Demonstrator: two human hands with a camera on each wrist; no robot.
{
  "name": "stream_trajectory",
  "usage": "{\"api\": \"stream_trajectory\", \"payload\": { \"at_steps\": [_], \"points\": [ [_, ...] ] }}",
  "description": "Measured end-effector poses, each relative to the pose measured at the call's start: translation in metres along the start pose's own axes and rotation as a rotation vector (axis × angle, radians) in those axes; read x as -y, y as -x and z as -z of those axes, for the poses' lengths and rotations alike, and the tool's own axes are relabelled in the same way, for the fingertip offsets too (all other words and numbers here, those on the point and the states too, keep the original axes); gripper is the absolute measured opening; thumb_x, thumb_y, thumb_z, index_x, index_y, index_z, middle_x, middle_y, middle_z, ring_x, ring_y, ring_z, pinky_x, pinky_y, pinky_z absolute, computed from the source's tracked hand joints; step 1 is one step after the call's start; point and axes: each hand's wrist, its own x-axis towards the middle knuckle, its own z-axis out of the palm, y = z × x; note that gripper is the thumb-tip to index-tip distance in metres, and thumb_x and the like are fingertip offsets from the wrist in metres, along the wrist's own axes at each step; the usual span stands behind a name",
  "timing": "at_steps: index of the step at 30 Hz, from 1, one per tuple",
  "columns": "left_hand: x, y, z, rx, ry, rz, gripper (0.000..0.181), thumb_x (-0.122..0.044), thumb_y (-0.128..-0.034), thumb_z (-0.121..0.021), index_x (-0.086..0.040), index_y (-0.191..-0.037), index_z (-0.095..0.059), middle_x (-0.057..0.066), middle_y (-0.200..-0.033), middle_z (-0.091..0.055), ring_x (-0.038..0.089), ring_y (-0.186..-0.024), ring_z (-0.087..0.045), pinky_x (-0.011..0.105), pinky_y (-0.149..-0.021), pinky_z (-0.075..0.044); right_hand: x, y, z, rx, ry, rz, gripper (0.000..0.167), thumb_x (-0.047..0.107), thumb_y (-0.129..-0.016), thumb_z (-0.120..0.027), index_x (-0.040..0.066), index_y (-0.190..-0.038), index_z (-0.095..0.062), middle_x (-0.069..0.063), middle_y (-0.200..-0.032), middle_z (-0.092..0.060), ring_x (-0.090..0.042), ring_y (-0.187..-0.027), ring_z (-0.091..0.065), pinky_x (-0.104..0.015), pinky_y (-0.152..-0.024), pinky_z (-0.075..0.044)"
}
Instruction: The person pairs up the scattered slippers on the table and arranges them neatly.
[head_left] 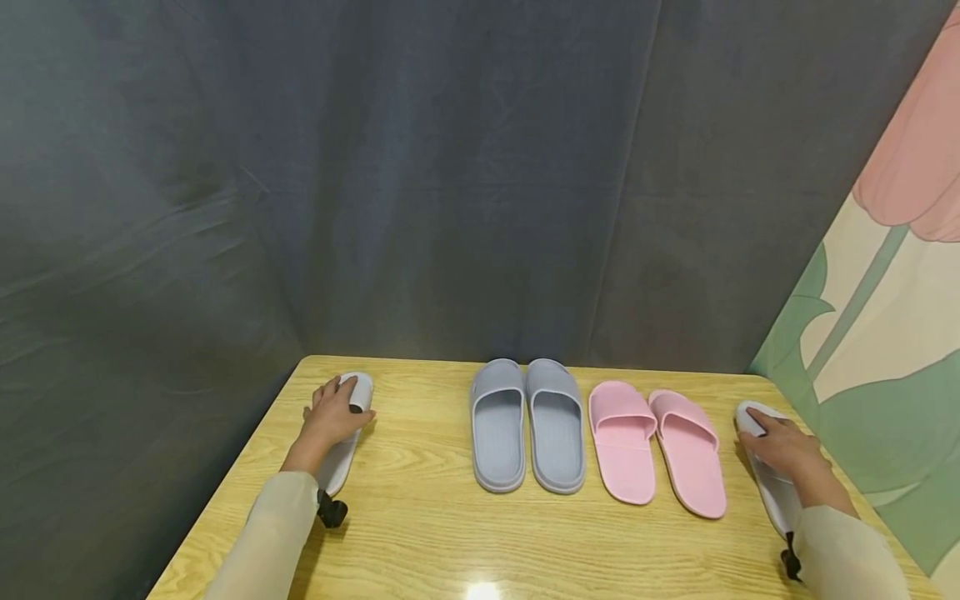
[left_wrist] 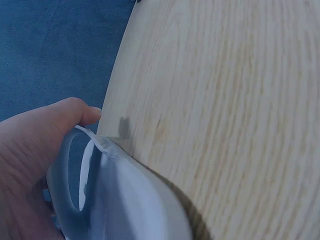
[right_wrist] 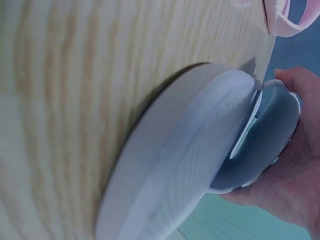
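My left hand (head_left: 332, 418) lies over the strap of a pale grey slipper (head_left: 340, 467) at the table's left side, gripping it with thumb and fingers on opposite sides. In the left wrist view the thumb is by the strap's edge, and the fingers are mostly hidden behind the slipper (left_wrist: 135, 200). Over at the right side, my right hand (head_left: 787, 448) grips the strap of a matching pale slipper (head_left: 774, 493). The right wrist view has that slipper's sole (right_wrist: 165, 160) on the wood, with the hand (right_wrist: 287, 170) curved round the strap.
Between the hands stand a pair of blue-grey slippers (head_left: 498, 450) and a pair of pink slippers (head_left: 627, 467), the pink ones nearer my right hand. Beneath them is a wooden table (head_left: 420, 533). Dark cloth (head_left: 465, 183) hangs behind and left; a flower-patterned panel (head_left: 885, 400) borders the right.
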Motion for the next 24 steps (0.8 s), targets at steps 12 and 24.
{"api": "stream_trajectory", "payload": {
  "at_steps": [12,24],
  "points": [
    [0.0015,-0.0006,-0.0009,0.007,-0.034,0.009,0.083,-0.037,-0.0950,-0.062,-0.009,-0.162,-0.022,0.028,-0.164,-0.013,0.055,-0.146,-0.012,0.079,-0.103,-0.021,0.0012,-0.0010,0.0003,-0.001,-0.006,0.002,0.079,0.047,-0.103,-0.041,-0.003,-0.156,-0.012,-0.049,-0.142,-0.012,-0.082,-0.119,-0.018,-0.088,-0.086,-0.028],
    [0.0024,0.0005,-0.0066,0.000,-0.079,-0.014,0.076,-0.033,-0.0981,-0.056,-0.008,-0.161,-0.022,0.030,-0.162,-0.016,0.056,-0.144,-0.015,0.078,-0.101,-0.024,0.0007,0.0006,-0.0031,-0.002,-0.067,-0.027,0.080,0.048,-0.103,-0.040,0.000,-0.158,-0.008,-0.047,-0.144,-0.007,-0.082,-0.119,-0.009,-0.092,-0.087,-0.016]
  ]
}}
